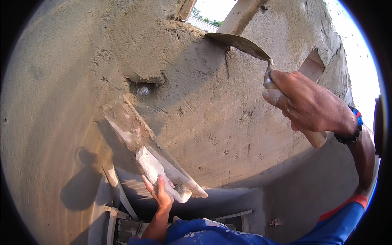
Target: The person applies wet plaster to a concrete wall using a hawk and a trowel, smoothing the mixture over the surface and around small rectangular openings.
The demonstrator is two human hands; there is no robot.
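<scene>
Trowel (241, 44): blade at the wall's upper edge, by the lower corner of the window opening (208, 18); contact cannot be told.
Right hand (308, 100): fingers curled closed round the trowel's handle.
Float (139, 134): board slanting before the wall, upper end below the hole (143, 88).
Left hand (162, 198): fingers partly closed on the float's pale handle, some hidden.
Wall (204, 139): grey-brown, rough, with a second opening (312, 66) near its right edge.
</scene>
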